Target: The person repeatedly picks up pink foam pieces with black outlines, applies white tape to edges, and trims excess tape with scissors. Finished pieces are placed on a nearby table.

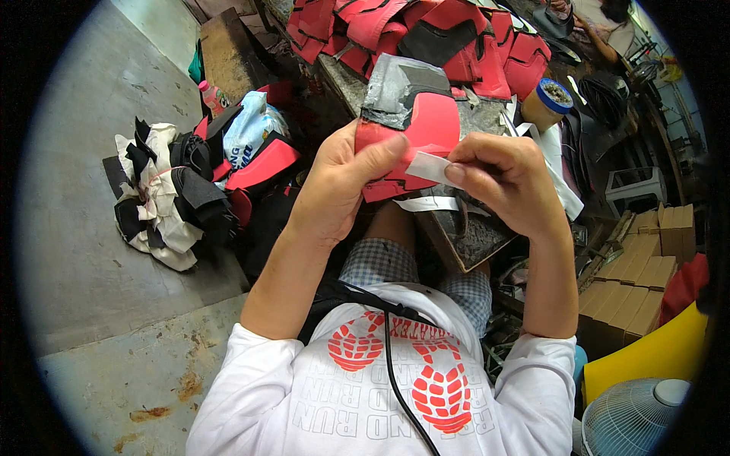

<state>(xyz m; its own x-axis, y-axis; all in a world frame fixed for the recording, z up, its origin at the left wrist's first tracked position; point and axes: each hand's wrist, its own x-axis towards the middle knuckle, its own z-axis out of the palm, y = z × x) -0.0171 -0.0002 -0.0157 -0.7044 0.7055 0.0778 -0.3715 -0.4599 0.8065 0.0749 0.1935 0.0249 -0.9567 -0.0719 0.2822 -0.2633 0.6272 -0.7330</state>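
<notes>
R fingers [456, 173] pinching white strip [427, 166] at pink/blk piece [435, 120]; L fingers [389, 150] gripping same piece, held up nr grey surface [484, 117]. Pink pile [456, 53] on surface, blue-lid jar [541, 114] by it. Scrap heap [201, 186] on L; cartons [627, 285], fan [631, 422] on R.

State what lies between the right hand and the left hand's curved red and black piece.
In the head view, a short, flat white strip: the right hand pinches one end; the other overlaps the curved red and black piece in the left hand.
</notes>
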